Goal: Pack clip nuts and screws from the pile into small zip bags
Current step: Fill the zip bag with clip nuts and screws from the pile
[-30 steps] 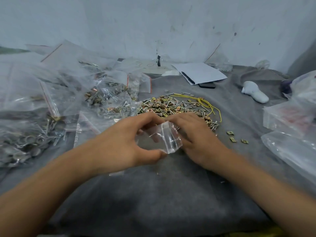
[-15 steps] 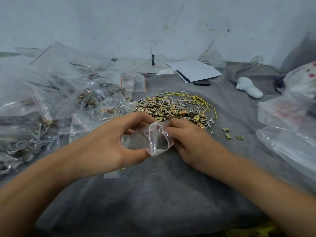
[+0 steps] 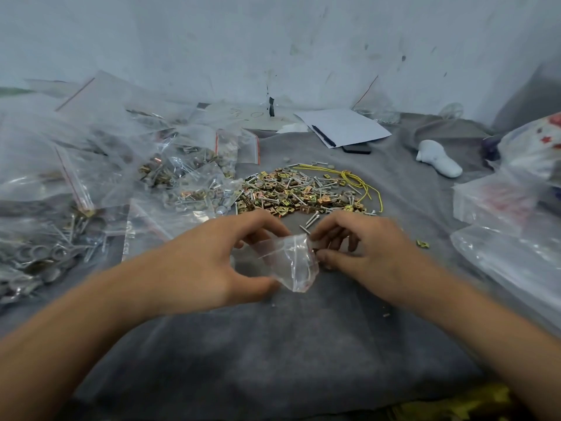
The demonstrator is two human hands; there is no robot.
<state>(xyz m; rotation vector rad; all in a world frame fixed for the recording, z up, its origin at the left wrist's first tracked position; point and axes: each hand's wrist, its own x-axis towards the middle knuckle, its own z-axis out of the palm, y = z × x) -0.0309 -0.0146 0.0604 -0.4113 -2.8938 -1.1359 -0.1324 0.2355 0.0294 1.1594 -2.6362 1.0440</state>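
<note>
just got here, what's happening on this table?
A person is bagging hardware. Both hands hold one small clear zip bag over the grey cloth: the left hand grips its left side, the right hand pinches its right edge. The bag looks empty. The pile of clip nuts and screws lies just behind; filled bags sit to the left.

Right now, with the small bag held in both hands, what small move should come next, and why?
Probably pull the mouth of the small zip bag open. The left hand and right hand pinch it, it looks empty, and the pile lies just behind.
</note>
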